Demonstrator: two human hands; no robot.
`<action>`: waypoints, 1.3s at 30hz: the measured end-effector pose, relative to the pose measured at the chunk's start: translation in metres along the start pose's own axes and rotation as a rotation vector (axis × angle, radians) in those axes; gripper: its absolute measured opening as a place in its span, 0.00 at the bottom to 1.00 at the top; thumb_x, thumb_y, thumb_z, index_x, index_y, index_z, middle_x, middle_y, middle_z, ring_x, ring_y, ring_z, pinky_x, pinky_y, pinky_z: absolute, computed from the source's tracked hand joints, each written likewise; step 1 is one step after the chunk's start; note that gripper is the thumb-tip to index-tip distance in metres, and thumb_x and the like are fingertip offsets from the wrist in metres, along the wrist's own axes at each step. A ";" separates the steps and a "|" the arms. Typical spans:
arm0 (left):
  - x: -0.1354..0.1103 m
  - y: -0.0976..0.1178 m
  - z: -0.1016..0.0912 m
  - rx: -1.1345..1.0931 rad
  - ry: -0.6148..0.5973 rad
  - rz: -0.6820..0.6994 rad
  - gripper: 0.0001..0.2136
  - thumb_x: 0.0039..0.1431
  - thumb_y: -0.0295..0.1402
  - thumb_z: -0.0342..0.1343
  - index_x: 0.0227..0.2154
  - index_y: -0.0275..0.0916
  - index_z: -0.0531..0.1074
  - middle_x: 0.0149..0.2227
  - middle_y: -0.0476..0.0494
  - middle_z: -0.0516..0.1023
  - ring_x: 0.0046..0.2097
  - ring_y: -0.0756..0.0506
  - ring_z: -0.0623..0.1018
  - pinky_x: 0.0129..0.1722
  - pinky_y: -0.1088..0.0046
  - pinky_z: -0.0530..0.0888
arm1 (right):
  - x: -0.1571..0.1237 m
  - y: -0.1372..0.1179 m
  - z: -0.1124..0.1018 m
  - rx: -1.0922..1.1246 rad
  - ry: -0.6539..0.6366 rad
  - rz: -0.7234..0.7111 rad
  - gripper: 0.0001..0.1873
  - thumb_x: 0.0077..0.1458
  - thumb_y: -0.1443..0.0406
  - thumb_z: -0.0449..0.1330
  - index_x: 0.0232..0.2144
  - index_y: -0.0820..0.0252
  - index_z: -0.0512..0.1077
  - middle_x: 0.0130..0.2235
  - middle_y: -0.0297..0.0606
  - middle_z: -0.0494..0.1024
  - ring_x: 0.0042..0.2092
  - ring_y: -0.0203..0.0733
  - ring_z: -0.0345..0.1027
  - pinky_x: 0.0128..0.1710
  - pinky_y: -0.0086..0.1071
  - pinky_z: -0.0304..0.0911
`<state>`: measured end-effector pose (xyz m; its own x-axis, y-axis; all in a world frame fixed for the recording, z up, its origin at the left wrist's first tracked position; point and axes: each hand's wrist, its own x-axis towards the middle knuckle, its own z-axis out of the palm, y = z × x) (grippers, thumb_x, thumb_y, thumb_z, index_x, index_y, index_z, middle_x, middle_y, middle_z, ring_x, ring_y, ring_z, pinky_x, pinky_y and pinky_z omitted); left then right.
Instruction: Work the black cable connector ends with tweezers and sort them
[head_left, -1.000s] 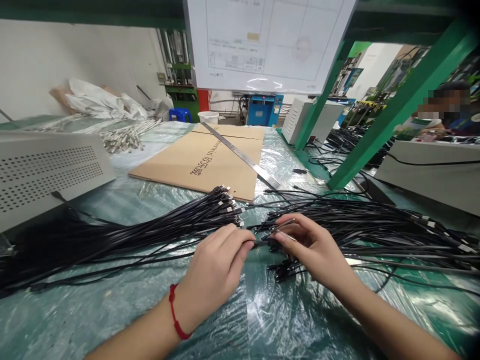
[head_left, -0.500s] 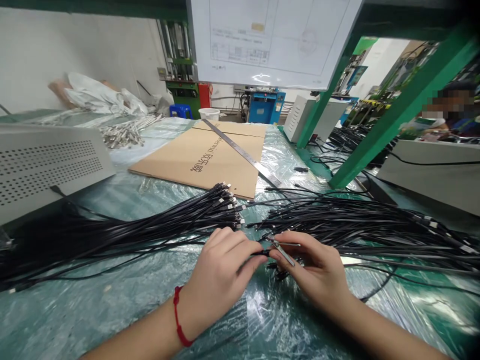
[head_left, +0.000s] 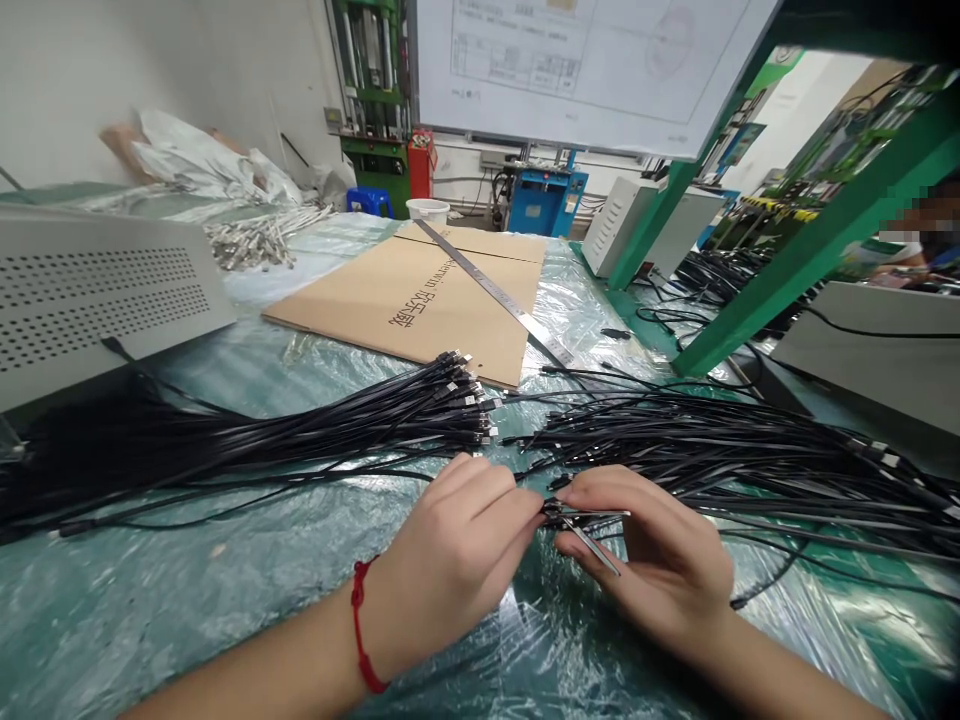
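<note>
My left hand (head_left: 466, 535), with a red cord bracelet on its wrist, is closed in a pinch on the end of a black cable (head_left: 550, 510). The cable's tip is mostly hidden by fingers and metal. Facing it, my right hand (head_left: 667, 550) grips a small silver nail clipper (head_left: 596, 545) between thumb and fingers. The clipper's lever stands apart from its body, and its jaws are at the cable end. Behind my left hand lies a bundle of black USB cables (head_left: 322, 425), their metal plugs pointing right. A looser pile of black cables (head_left: 712, 445) lies behind my right hand.
A flat cardboard sheet (head_left: 360, 290) with a steel ruler (head_left: 495, 292) across it lies on the plastic-covered table (head_left: 247, 620). A perforated grey box (head_left: 97, 300) stands left. Green posts (head_left: 817, 230) rise right, and a drawing board (head_left: 585, 70) hangs ahead. A person (head_left: 930, 235) sits far right.
Both hands have shifted slightly right with the cable end and clipper. The clipper's lever and body are spread wider than before. My view has tilted downward a little.
</note>
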<state>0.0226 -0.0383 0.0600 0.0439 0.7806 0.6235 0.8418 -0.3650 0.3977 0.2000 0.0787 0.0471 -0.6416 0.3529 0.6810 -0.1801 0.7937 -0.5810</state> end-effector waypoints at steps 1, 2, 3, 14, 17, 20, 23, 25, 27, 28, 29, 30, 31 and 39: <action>0.000 0.000 0.000 -0.001 -0.002 0.000 0.07 0.68 0.23 0.51 0.40 0.35 0.75 0.30 0.46 0.69 0.32 0.46 0.64 0.33 0.66 0.62 | 0.000 0.000 0.000 0.004 -0.002 -0.002 0.25 0.50 0.77 0.68 0.49 0.54 0.73 0.41 0.40 0.79 0.43 0.45 0.74 0.42 0.40 0.72; 0.000 -0.001 0.000 -0.003 -0.006 0.001 0.07 0.68 0.23 0.51 0.40 0.35 0.75 0.30 0.46 0.70 0.33 0.46 0.65 0.34 0.66 0.63 | 0.000 0.001 0.000 0.006 -0.003 -0.004 0.25 0.50 0.77 0.68 0.49 0.54 0.73 0.41 0.40 0.79 0.43 0.45 0.74 0.42 0.41 0.72; -0.001 -0.001 0.001 -0.006 -0.009 0.003 0.08 0.68 0.23 0.51 0.40 0.35 0.75 0.30 0.46 0.70 0.33 0.46 0.65 0.34 0.66 0.63 | 0.000 0.001 0.000 0.006 -0.006 -0.005 0.25 0.50 0.77 0.68 0.49 0.53 0.73 0.41 0.40 0.79 0.43 0.45 0.74 0.42 0.41 0.72; -0.003 -0.003 0.003 0.000 -0.008 0.013 0.09 0.69 0.24 0.49 0.39 0.36 0.75 0.29 0.47 0.70 0.32 0.47 0.64 0.33 0.67 0.63 | 0.004 0.001 -0.003 -0.029 -0.026 -0.046 0.20 0.52 0.77 0.68 0.46 0.56 0.75 0.39 0.38 0.80 0.41 0.42 0.76 0.40 0.37 0.73; -0.003 -0.003 0.004 0.001 0.001 0.028 0.09 0.69 0.23 0.50 0.37 0.35 0.75 0.28 0.47 0.68 0.31 0.47 0.63 0.32 0.67 0.62 | 0.006 0.000 -0.002 -0.020 -0.035 -0.045 0.19 0.52 0.77 0.68 0.45 0.57 0.75 0.38 0.38 0.80 0.41 0.41 0.76 0.41 0.36 0.74; -0.003 -0.004 0.004 -0.009 -0.005 0.038 0.08 0.68 0.23 0.51 0.37 0.35 0.75 0.28 0.47 0.68 0.32 0.47 0.63 0.32 0.67 0.61 | 0.007 0.000 -0.002 0.017 -0.027 -0.017 0.17 0.53 0.76 0.67 0.44 0.57 0.75 0.38 0.37 0.81 0.40 0.39 0.76 0.41 0.35 0.74; -0.004 -0.004 0.003 -0.034 0.017 0.054 0.05 0.67 0.23 0.54 0.40 0.35 0.74 0.29 0.47 0.69 0.32 0.47 0.63 0.33 0.67 0.61 | 0.006 0.002 -0.003 0.054 0.043 0.058 0.13 0.55 0.72 0.68 0.42 0.56 0.75 0.38 0.36 0.80 0.41 0.38 0.76 0.42 0.32 0.73; -0.004 -0.004 0.002 -0.054 0.046 0.066 0.04 0.67 0.23 0.56 0.41 0.35 0.73 0.30 0.47 0.71 0.33 0.47 0.64 0.34 0.67 0.62 | 0.004 0.004 -0.004 0.055 0.083 0.124 0.12 0.56 0.69 0.67 0.43 0.55 0.75 0.39 0.36 0.80 0.42 0.38 0.77 0.42 0.31 0.74; -0.004 -0.002 0.001 -0.072 0.071 0.079 0.03 0.66 0.23 0.57 0.41 0.35 0.72 0.31 0.47 0.71 0.33 0.48 0.64 0.34 0.68 0.62 | 0.004 0.005 -0.004 0.042 0.086 0.168 0.13 0.57 0.68 0.67 0.45 0.53 0.73 0.39 0.35 0.80 0.40 0.36 0.78 0.41 0.28 0.74; -0.004 -0.002 0.001 -0.078 0.084 0.084 0.03 0.66 0.23 0.57 0.41 0.35 0.72 0.31 0.48 0.71 0.33 0.48 0.64 0.34 0.68 0.62 | 0.004 0.006 -0.004 0.033 0.077 0.177 0.14 0.57 0.67 0.67 0.45 0.53 0.73 0.38 0.34 0.81 0.37 0.35 0.79 0.38 0.25 0.74; -0.003 -0.001 0.000 -0.083 0.095 0.087 0.04 0.65 0.23 0.57 0.41 0.35 0.72 0.31 0.48 0.70 0.33 0.48 0.64 0.34 0.68 0.62 | 0.005 0.005 -0.004 0.022 0.067 0.180 0.15 0.57 0.67 0.68 0.46 0.53 0.72 0.37 0.33 0.81 0.35 0.33 0.79 0.35 0.23 0.74; -0.003 -0.001 0.000 -0.086 0.103 0.087 0.04 0.65 0.23 0.58 0.41 0.35 0.72 0.31 0.48 0.70 0.33 0.48 0.64 0.34 0.68 0.62 | 0.006 0.005 -0.004 0.011 0.060 0.175 0.15 0.57 0.66 0.68 0.45 0.53 0.72 0.36 0.32 0.80 0.33 0.32 0.79 0.32 0.20 0.73; -0.003 -0.001 0.000 -0.089 0.111 0.086 0.04 0.65 0.23 0.58 0.41 0.35 0.72 0.31 0.48 0.70 0.33 0.48 0.64 0.34 0.68 0.62 | 0.006 0.004 -0.004 0.003 0.059 0.165 0.14 0.57 0.66 0.68 0.45 0.53 0.71 0.35 0.31 0.80 0.31 0.31 0.79 0.30 0.18 0.72; -0.001 -0.002 -0.001 -0.107 0.104 0.073 0.04 0.66 0.25 0.58 0.42 0.37 0.72 0.31 0.48 0.72 0.33 0.48 0.66 0.34 0.69 0.63 | 0.004 -0.002 -0.005 -0.011 0.065 0.127 0.14 0.58 0.64 0.67 0.45 0.54 0.70 0.33 0.31 0.81 0.29 0.33 0.80 0.30 0.18 0.74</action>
<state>0.0201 -0.0393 0.0593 0.0418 0.6954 0.7175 0.7758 -0.4751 0.4152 0.2014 0.0817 0.0534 -0.6091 0.4820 0.6298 -0.0918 0.7459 -0.6596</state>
